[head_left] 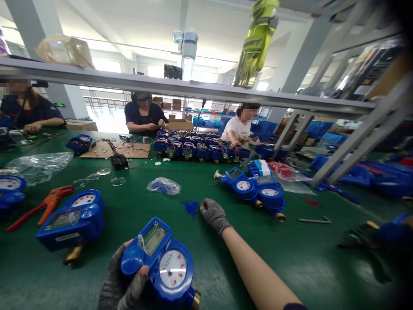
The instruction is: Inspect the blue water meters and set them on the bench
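Observation:
My left hand (124,284), in a grey fingerless glove, grips a blue water meter (161,258) with a white dial and a small screen, held low at the frame's bottom. My right hand (213,215), also gloved in grey, reaches forward over the green table (290,258) with its fingers curled down beside a small heap of tiny blue parts (191,207). Whether those fingers hold a part is hidden.
Another blue meter (72,219) and orange pliers (45,206) lie at my left. More meters (254,189) sit ahead right, a row of several (200,148) farther back. Plastic bags (164,186), clear lenses (118,181) and a metal tool (314,220) lie about. Three people sit opposite.

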The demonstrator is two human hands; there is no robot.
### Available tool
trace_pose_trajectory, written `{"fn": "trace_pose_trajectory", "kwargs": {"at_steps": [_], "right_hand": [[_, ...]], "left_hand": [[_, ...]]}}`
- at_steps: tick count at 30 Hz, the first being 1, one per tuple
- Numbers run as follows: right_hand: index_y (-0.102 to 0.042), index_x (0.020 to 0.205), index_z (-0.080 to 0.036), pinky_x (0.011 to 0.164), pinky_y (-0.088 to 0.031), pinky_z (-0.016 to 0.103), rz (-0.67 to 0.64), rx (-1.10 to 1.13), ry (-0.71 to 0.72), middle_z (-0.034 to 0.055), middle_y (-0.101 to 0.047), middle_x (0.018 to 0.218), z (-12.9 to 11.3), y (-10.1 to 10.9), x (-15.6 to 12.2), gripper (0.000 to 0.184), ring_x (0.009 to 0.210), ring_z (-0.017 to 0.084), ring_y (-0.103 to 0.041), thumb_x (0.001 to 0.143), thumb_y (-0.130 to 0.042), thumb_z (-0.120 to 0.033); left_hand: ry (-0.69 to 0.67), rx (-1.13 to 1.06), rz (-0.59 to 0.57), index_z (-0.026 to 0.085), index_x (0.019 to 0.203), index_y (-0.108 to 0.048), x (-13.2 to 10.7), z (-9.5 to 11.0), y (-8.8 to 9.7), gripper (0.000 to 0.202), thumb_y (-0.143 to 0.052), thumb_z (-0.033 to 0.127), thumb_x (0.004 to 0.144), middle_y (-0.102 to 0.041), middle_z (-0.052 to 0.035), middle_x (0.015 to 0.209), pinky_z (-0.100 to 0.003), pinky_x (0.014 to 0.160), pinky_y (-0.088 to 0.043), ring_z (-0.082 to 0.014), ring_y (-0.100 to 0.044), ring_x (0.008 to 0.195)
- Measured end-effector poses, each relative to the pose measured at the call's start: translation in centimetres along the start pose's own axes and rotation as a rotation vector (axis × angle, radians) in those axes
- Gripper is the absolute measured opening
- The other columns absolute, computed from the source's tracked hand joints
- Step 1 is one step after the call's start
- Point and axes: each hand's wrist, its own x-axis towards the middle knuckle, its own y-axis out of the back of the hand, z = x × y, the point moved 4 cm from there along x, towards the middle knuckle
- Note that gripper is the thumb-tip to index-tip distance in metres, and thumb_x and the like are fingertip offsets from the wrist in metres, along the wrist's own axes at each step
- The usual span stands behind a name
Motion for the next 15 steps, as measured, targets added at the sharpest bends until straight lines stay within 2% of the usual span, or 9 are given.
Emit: {"fn": "trace_pose_trajectory", "kwargs": {"at_steps": [4, 7, 12, 15], "right_hand": [[-0.070, 0.110, -0.014, 0.100, -0.041, 0.030, -0.015, -0.054, 0.079, 0.0167, -0.068, 0.119, 0.6, -0.7, -1.8, 0.026, 0.114, 0.024, -0.061, 0.091, -0.052, -0.018], [-0.067, 0.120, -0.014, 0.110, -0.034, 0.033, -0.023, -0.057, 0.096, 0.0181, -0.062, 0.131, 0.8, -1.6, -1.9, 0.034, 0.126, 0.025, -0.055, 0.092, -0.050, -0.013], [-0.066, 0.122, -0.015, 0.110, -0.036, 0.037, -0.003, -0.027, 0.056, 0.0184, -0.061, 0.134, 0.8, -1.7, -1.0, 0.035, 0.127, 0.026, -0.055, 0.092, -0.049, -0.013], [-0.068, 0.115, -0.014, 0.104, -0.041, 0.036, 0.017, 0.007, 0.020, 0.0184, -0.066, 0.124, 0.9, -0.8, -0.9, 0.029, 0.118, 0.027, -0.061, 0.093, -0.050, -0.018]], "left_hand": [[0.055, 0.004, -0.010, 0.026, 0.124, -0.054, 0.0, -0.2, 0.4, 0.074, -0.083, 0.054, 0.063, -0.064, -0.0077, 0.120, -0.048, 0.098, -0.052, -0.0331, -0.063, 0.109], [0.020, 0.032, -0.005, 0.026, 0.122, -0.055, 0.3, -0.6, 0.4, 0.073, -0.083, 0.055, 0.062, -0.063, -0.0076, 0.122, -0.048, 0.097, -0.052, -0.0340, -0.062, 0.109], [-0.048, 0.041, 0.070, 0.027, 0.119, -0.054, 0.6, -1.2, 0.1, 0.070, -0.080, 0.059, 0.062, -0.058, -0.0091, 0.127, -0.055, 0.103, -0.045, -0.0377, -0.056, 0.118], [-0.026, 0.071, 0.087, 0.027, 0.119, -0.055, 0.2, -0.9, 0.1, 0.070, -0.079, 0.061, 0.063, -0.057, -0.0081, 0.129, -0.056, 0.108, -0.040, -0.0383, -0.053, 0.123]]}}
